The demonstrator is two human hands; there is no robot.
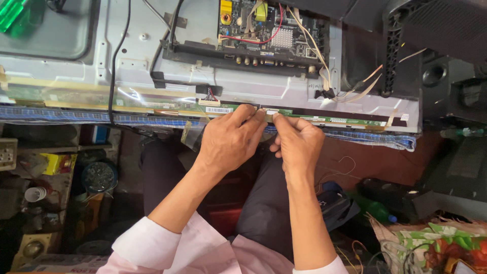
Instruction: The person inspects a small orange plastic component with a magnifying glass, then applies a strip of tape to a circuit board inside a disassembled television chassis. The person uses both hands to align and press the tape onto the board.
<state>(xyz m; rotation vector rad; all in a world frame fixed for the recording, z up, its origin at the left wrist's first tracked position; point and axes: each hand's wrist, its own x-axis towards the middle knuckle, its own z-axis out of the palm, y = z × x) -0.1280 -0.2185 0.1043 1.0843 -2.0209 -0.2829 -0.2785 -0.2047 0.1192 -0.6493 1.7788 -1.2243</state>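
Note:
A flat screen panel (142, 56) lies face down on a bench, its grey metal back showing. A long narrow green circuit strip (335, 121) runs along its near edge. My left hand (229, 139) pinches the strip near its middle with thumb and fingers. Right beside it, my right hand (297, 141) pinches the same strip at a small white connector (270, 111). The fingertips of both hands almost touch. A black main circuit board (269, 30) with red and white wires sits higher on the panel.
A black cable (112, 76) crosses the panel's left part. A blue checked cloth (61, 115) lies under the panel edge. Black plastic casing (431, 40) stands at the right. Cluttered shelves with small parts (50, 172) are lower left, a green bottle (373, 208) and bags lower right.

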